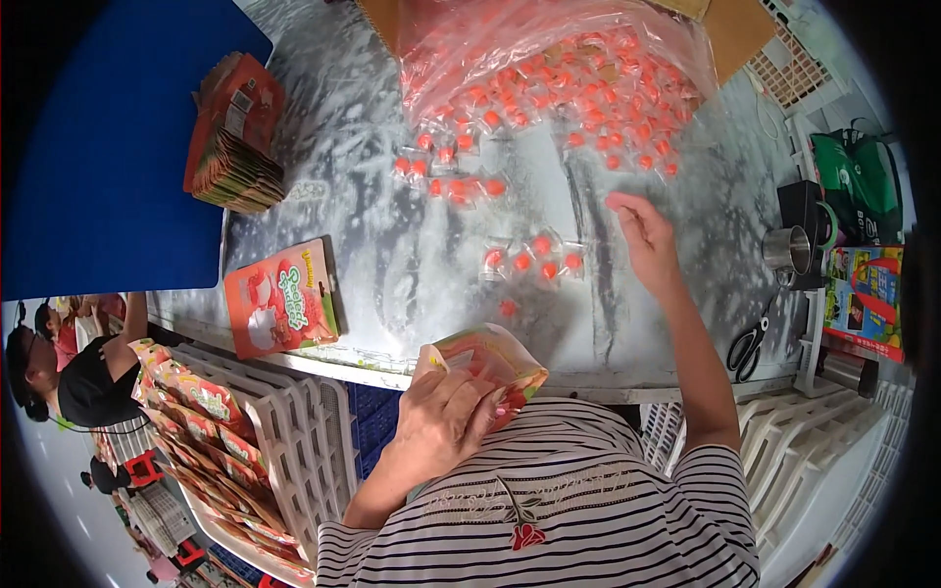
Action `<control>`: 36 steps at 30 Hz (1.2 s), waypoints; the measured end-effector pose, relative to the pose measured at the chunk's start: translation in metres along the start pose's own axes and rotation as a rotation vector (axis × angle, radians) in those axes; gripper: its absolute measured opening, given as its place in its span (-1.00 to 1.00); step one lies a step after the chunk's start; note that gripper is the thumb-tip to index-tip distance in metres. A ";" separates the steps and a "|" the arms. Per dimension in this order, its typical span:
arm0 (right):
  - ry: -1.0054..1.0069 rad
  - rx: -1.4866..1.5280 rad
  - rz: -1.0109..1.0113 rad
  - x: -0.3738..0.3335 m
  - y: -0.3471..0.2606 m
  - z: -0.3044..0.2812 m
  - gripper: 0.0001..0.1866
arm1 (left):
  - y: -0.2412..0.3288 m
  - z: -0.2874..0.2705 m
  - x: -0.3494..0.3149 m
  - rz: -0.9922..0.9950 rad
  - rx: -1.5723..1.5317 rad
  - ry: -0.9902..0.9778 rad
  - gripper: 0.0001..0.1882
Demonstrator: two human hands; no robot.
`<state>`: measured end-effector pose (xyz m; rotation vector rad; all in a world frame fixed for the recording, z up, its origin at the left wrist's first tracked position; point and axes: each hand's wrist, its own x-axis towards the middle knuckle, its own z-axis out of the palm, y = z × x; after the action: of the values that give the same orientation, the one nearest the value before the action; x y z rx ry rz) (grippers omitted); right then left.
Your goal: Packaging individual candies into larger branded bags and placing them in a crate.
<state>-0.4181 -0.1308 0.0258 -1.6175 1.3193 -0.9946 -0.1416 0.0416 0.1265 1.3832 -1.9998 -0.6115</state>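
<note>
My left hand (441, 421) is closed round the side of a candy pouch (524, 367), holding it at the table's front edge with its mouth spread upward. Over the tabletop to the right, my right hand (645, 235) has loosely bent fingers, and nothing shows in it. Between the hands lies a small group of red sweets (542, 245) in clear wrappers, with a single sweet (508, 308) nearer the pouch. More wrapped sweets (461, 188) lie in short rows farther back. A large heap of sweets (627, 108) spills from a clear plastic bag (470, 49).
A cardboard box (740, 39) surrounds the bag. Stacked pouches (240, 137) stand far left; one flat pouch (279, 304) lies nearer. Filled pouches (211, 421) sit in a white crate (304, 441). At right are black scissors (748, 350) and a metal cup (787, 250). A co-worker (93, 377) is at left.
</note>
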 end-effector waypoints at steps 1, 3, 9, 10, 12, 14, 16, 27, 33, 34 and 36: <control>0.037 -0.040 0.028 -0.007 0.001 -0.003 -0.76 | 0.001 0.000 0.001 0.009 0.001 -0.005 -0.82; 0.030 -0.100 0.010 -0.020 0.007 0.005 -0.70 | 0.003 -0.001 0.002 0.000 0.011 -0.007 -0.82; -0.099 -0.437 -0.234 -0.045 -0.023 0.056 -0.19 | 0.005 -0.003 -0.001 -0.017 0.034 -0.017 -0.80; -0.202 -0.571 -0.232 -0.045 -0.032 0.066 -0.06 | 0.004 -0.003 -0.003 -0.017 0.033 -0.013 -0.79; -0.272 -0.633 -0.226 -0.044 -0.041 0.086 0.00 | 0.003 -0.004 -0.005 -0.007 0.030 -0.004 -0.79; -0.332 -0.646 -0.252 -0.042 -0.037 0.097 0.03 | 0.009 0.000 0.000 -0.001 0.044 -0.014 -0.79; -0.344 -0.662 -0.300 -0.041 -0.033 0.106 0.01 | 0.011 0.000 0.002 0.010 0.048 -0.024 -0.79; -0.306 -0.656 -0.466 -0.031 -0.020 0.108 -0.34 | 0.002 -0.003 -0.002 -0.002 0.029 -0.002 -0.79; -0.230 -0.647 -0.518 -0.036 -0.029 0.119 -0.37 | 0.005 -0.004 -0.002 0.004 0.041 -0.009 -0.80; -0.237 -0.612 -0.545 -0.036 -0.028 0.123 -0.46 | 0.004 -0.004 -0.003 0.005 0.047 -0.015 -0.80; -0.148 -0.605 -0.650 -0.036 -0.026 0.124 -0.69 | 0.003 -0.003 -0.003 0.008 0.042 -0.011 -0.80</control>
<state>-0.2991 -0.0787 0.0014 -2.6370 1.0574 -0.8403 -0.1403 0.0457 0.1296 1.3986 -2.0368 -0.5784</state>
